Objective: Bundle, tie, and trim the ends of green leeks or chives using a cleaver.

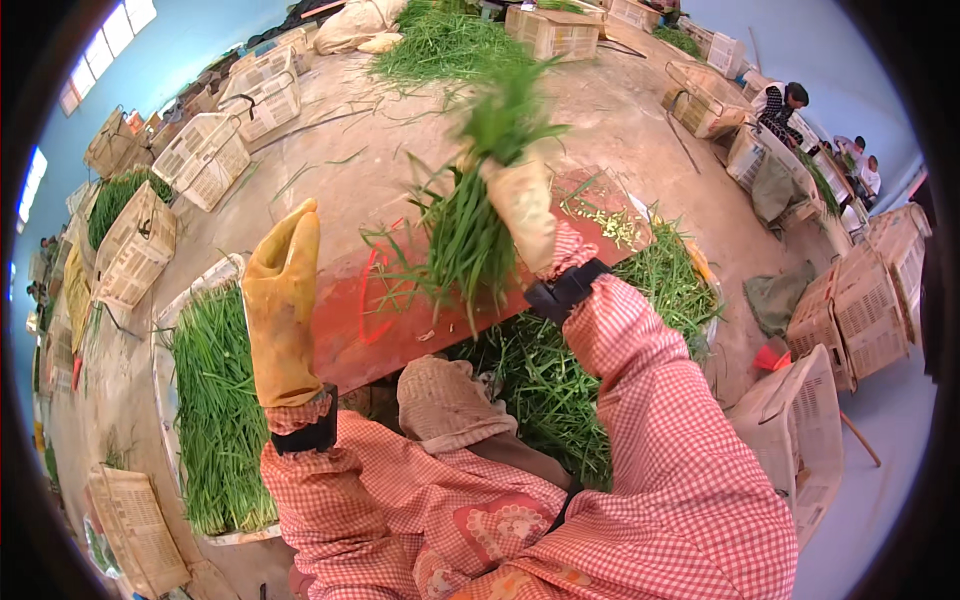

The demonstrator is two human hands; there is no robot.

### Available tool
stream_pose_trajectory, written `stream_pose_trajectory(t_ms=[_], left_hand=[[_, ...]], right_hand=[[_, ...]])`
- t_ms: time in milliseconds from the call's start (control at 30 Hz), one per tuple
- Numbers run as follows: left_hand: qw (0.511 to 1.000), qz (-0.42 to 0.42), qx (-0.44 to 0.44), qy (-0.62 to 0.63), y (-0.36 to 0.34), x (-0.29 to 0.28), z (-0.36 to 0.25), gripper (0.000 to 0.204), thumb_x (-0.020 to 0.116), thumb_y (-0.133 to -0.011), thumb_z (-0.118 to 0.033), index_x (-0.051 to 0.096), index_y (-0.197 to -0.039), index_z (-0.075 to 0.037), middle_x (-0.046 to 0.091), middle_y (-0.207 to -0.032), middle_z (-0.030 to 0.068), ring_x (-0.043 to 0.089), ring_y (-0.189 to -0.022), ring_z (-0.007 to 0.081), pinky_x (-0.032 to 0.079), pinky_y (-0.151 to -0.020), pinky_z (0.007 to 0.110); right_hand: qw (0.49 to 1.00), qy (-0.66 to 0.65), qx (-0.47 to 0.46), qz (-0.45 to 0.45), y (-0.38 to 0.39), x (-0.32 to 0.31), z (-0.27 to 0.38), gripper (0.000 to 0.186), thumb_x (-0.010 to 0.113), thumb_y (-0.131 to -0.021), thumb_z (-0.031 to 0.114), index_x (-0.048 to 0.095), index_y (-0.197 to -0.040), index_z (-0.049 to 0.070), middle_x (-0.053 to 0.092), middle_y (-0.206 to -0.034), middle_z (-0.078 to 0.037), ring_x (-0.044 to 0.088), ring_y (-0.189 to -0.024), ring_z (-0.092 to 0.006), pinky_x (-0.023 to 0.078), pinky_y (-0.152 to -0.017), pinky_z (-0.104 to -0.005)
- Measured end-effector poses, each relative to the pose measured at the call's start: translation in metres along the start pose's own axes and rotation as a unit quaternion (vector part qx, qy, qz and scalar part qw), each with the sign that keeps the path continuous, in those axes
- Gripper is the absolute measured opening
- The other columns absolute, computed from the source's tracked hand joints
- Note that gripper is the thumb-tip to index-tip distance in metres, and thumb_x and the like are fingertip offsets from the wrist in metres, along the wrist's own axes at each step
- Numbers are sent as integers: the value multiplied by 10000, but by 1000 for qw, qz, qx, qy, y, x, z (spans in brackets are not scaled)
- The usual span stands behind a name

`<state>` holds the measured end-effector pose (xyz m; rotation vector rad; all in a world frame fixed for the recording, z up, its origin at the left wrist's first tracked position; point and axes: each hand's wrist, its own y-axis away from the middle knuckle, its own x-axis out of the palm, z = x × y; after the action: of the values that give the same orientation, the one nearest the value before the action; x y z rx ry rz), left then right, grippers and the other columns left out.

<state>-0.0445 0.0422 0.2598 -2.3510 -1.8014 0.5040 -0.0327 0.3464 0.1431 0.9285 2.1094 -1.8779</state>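
Observation:
My right hand, in a pale glove, is closed around a bunch of long green chive-like leaves and holds it up over a red board. The leaf tips at the top are blurred. My left hand, in a yellow rubber glove, is raised at the board's left edge with fingers straight and holds nothing. Both arms wear red-and-white checked sleeves.
A tray of laid-out green leaves lies to the left and a loose heap of leaves beyond the board to the right. Pale plastic crates ring the concrete floor. More leaves are piled far off. Other people sit at the right.

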Motion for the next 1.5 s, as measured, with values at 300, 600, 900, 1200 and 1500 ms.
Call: stream_pose_trajectory(t_ms=[300,600,900,1200,1500], left_hand=[[998,-67,-3,-16,15,-8,-8,354,609,-978,-271,695,-1200,-8,702,-1166,78,611,-1091,134,437,-974,277],[992,-124,-10,2,20,-27,4,365,578,-990,-260,682,-1214,9,675,-1219,106,598,-1141,160,428,-1009,291],[970,29,95,-220,50,53,-2,598,775,-823,-241,572,-1302,53,611,-1307,232,553,-1265,302,411,-1082,376],[935,-88,186,-287,63,152,26,633,756,-835,-256,527,-1327,72,604,-1266,270,563,-1234,328,490,-963,379],[993,26,101,-53,98,93,26,579,727,-861,-215,523,-1324,67,617,-1237,247,580,-1190,319,499,-938,372]], right_hand=[[982,161,-65,69,-6,-17,-1,122,491,-962,158,601,-928,116,583,-707,-10,562,-616,-193,440,-568,-337],[983,83,154,-58,-67,-53,-7,153,567,-964,189,645,-911,69,525,-619,-26,566,-597,-208,484,-575,-280],[995,-96,26,18,-12,5,4,183,582,-949,195,681,-943,41,722,-844,-65,663,-756,-254,503,-737,-366],[820,-465,332,44,-37,-83,53,187,682,-887,191,685,-945,14,674,-731,-158,700,-731,-281,533,-619,-361],[711,-516,431,-206,-30,-139,143,265,753,-730,215,666,-958,113,655,-922,-86,618,-853,-316,435,-738,-436]])
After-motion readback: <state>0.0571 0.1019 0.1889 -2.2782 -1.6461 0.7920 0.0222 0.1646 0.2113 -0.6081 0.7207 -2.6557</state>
